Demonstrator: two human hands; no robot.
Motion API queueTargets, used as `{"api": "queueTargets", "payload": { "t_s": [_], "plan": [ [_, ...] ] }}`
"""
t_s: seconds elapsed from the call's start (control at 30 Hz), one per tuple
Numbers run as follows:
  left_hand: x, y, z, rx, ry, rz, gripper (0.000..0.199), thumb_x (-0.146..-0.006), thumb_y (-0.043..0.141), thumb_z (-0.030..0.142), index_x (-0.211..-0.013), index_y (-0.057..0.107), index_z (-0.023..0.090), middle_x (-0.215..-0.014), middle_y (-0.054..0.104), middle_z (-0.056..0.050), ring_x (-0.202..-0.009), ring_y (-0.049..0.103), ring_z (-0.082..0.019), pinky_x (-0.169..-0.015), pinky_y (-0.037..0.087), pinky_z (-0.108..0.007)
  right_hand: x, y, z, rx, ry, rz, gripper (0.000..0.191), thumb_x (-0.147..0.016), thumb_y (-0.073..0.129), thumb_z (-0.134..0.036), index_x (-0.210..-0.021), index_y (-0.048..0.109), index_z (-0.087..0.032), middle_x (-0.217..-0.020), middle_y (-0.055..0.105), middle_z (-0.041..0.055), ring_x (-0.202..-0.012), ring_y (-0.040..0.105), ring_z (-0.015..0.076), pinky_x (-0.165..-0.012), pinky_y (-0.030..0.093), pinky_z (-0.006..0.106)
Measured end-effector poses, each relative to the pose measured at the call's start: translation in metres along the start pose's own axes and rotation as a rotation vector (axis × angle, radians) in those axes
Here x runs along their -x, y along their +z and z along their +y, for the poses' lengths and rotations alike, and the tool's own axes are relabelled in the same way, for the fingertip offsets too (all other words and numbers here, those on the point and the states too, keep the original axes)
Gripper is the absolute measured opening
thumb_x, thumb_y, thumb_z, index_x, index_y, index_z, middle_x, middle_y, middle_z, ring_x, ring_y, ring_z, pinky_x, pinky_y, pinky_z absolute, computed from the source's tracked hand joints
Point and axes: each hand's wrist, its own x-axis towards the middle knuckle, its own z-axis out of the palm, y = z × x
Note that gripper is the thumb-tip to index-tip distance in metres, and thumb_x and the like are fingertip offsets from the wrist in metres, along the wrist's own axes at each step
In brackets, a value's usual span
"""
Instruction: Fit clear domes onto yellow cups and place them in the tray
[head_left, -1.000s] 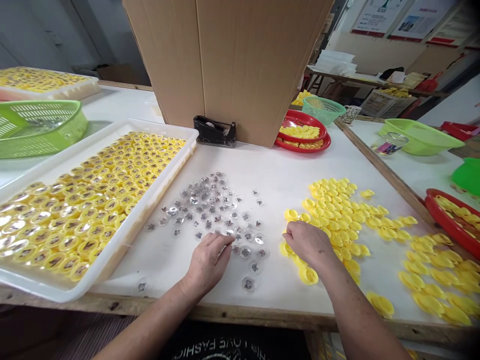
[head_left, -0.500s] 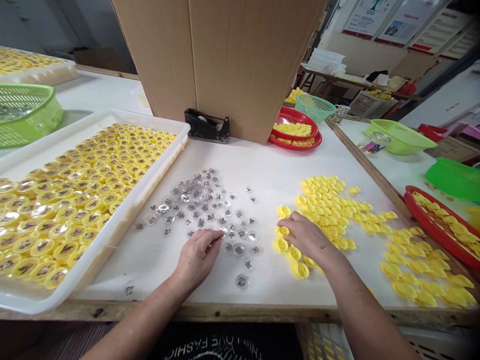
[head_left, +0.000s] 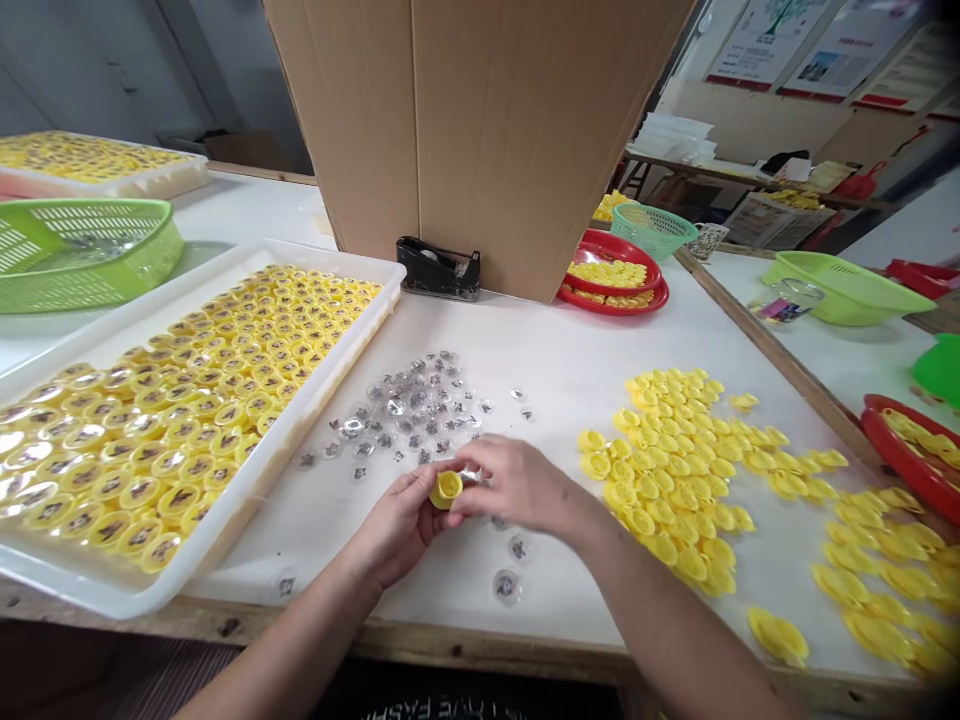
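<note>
My left hand (head_left: 401,520) grips a small round yellow plastic cup (head_left: 448,489), its hollow side facing up. My right hand (head_left: 517,485) meets it from the right, fingers pinched at the cup's edge; something clear and shiny glints under them, too small to make out. Beyond both hands lie many clear round discs (head_left: 420,400) with small dark printed pictures, and a few more such discs (head_left: 507,587) lie just below. To the right of my right hand spreads a heap of yellow cups (head_left: 667,470).
At left a white tray (head_left: 337,256) holds rows of yellow cups topped with printed discs. A green basket (head_left: 150,262) stands behind it. A black tape dispenser (head_left: 439,272) sits before a tall cardboard box (head_left: 480,130). Red plates (head_left: 651,298) and a wooden edge strip (head_left: 765,335) are on the right.
My right hand has come left from the yellow heap to my left hand. A yellow cup is now held between them. The view has shifted slightly.
</note>
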Motion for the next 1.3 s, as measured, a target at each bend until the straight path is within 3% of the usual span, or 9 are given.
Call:
{"api": "queueTargets", "payload": {
  "t_s": [0.1, 0.17, 0.33, 0.47, 0.6, 0.77, 0.97, 1.1, 1.3],
  "plan": [
    [0.0, -0.001, 0.006, 0.025, 0.004, 0.078, 0.031, -0.089, 0.052, 0.036, -0.111, 0.055, 0.014, -0.093, 0.068, -0.015, -0.068, 0.065, -0.016, -0.057, 0.051, -0.022, -0.026, -0.013, 0.043, 0.131, 0.263, 0.116, 0.021, -0.09, 0.05, -0.028, -0.102, 0.064, -0.018, -0.104, 0.059, 0.0072, -0.089, 0.059, 0.0151, -0.079, 0.043, 0.026],
    [0.0, 0.0, 0.008, 0.037, 0.012, 0.092, 0.028, -0.09, 0.05, 0.036, -0.107, 0.054, 0.014, -0.093, 0.068, -0.016, -0.061, 0.063, -0.014, -0.05, 0.048, -0.019, -0.042, -0.02, 0.073, 0.195, 0.368, 0.156, 0.022, -0.087, 0.053, -0.021, -0.104, 0.064, -0.014, -0.109, 0.056, 0.0128, -0.097, 0.057, 0.0201, -0.083, 0.041, 0.031],
    [0.0, 0.002, 0.008, 0.074, 0.049, 0.098, 0.025, -0.091, 0.051, 0.034, -0.104, 0.055, 0.013, -0.102, 0.067, -0.017, -0.062, 0.064, -0.012, -0.055, 0.051, -0.018, -0.06, -0.014, 0.103, 0.209, 0.41, 0.12, 0.014, -0.084, 0.059, -0.023, -0.094, 0.063, -0.014, -0.102, 0.061, 0.0073, -0.093, 0.058, 0.0192, -0.082, 0.045, 0.036],
    [-0.001, 0.002, 0.009, 0.099, 0.076, 0.13, 0.027, -0.091, 0.052, 0.029, -0.111, 0.057, 0.012, -0.103, 0.066, -0.015, -0.071, 0.067, -0.013, -0.066, 0.055, -0.021, -0.049, -0.009, 0.087, 0.102, 0.359, 0.145, 0.014, -0.086, 0.051, -0.015, -0.094, 0.062, -0.015, -0.097, 0.064, 0.0075, -0.091, 0.06, 0.0177, -0.083, 0.045, 0.033],
    [-0.002, 0.001, 0.009, 0.125, 0.076, 0.131, 0.025, -0.09, 0.053, 0.02, -0.113, 0.058, 0.013, -0.101, 0.067, -0.012, -0.077, 0.067, -0.014, -0.073, 0.055, -0.021, -0.02, -0.016, 0.048, -0.125, 0.242, 0.1, 0.022, -0.086, 0.049, -0.02, -0.107, 0.057, -0.021, -0.085, 0.064, -0.0009, -0.075, 0.064, 0.0122, -0.07, 0.05, 0.026],
    [-0.002, -0.001, 0.006, 0.085, 0.052, 0.041, 0.021, -0.086, 0.061, 0.025, -0.101, 0.063, 0.012, -0.086, 0.067, -0.009, -0.064, 0.064, -0.011, -0.057, 0.052, -0.017, 0.005, -0.016, 0.006, -0.573, -0.056, -0.026, 0.024, -0.083, 0.051, -0.017, -0.099, 0.068, -0.024, -0.09, 0.057, 0.0009, -0.072, 0.06, 0.0104, -0.069, 0.052, 0.027],
    [0.0, -0.002, 0.002, 0.002, 0.052, -0.035, 0.023, -0.08, 0.068, 0.032, -0.091, 0.06, 0.013, -0.077, 0.064, -0.005, -0.059, 0.061, -0.009, -0.052, 0.047, -0.016, 0.002, 0.012, 0.002, -0.785, 0.074, -0.084, 0.019, -0.079, 0.058, -0.017, -0.097, 0.061, -0.022, -0.08, 0.059, -0.0022, -0.067, 0.059, 0.0109, -0.061, 0.051, 0.026],
    [0.001, -0.001, 0.002, -0.038, 0.084, -0.031, 0.028, -0.078, 0.07, 0.034, -0.093, 0.058, 0.014, -0.08, 0.066, -0.005, -0.061, 0.062, -0.01, -0.057, 0.049, -0.018, 0.003, 0.021, 0.0, -0.648, 0.08, 0.072, 0.009, -0.078, 0.06, -0.019, -0.085, 0.067, -0.021, -0.082, 0.061, 0.0002, -0.071, 0.061, 0.0132, -0.064, 0.051, 0.026],
    [0.004, 0.004, 0.002, -0.072, 0.156, 0.016, 0.038, -0.073, 0.074, 0.034, -0.103, 0.056, 0.018, -0.087, 0.067, -0.004, -0.077, 0.064, -0.015, -0.072, 0.051, -0.027, 0.016, 0.021, -0.02, -0.331, 0.054, 0.233, 0.021, -0.077, 0.063, -0.018, -0.095, 0.069, -0.026, -0.083, 0.063, 0.0017, -0.069, 0.06, 0.0148, -0.064, 0.05, 0.027]
  ]
}}
